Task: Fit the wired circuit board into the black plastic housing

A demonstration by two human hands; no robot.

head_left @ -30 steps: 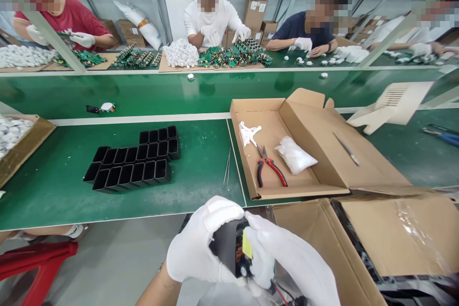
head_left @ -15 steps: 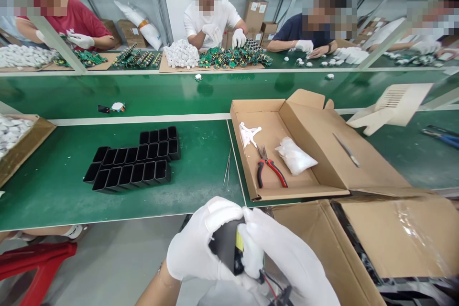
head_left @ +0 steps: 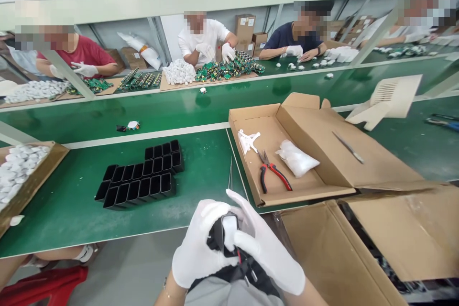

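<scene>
White-gloved, clamping a black housing in the left hand, by the near edge of the green table. Resting the right hand's thumb against its white insert; cannot tell whether gripping too.

Partly hidden by left hand: black case. Covered in part by right hand: white insert, lower end of tweezers. Cut off at left edge: carton of white pieces; at bottom edge: red stool; at right edge: blue-handled tool.
</scene>
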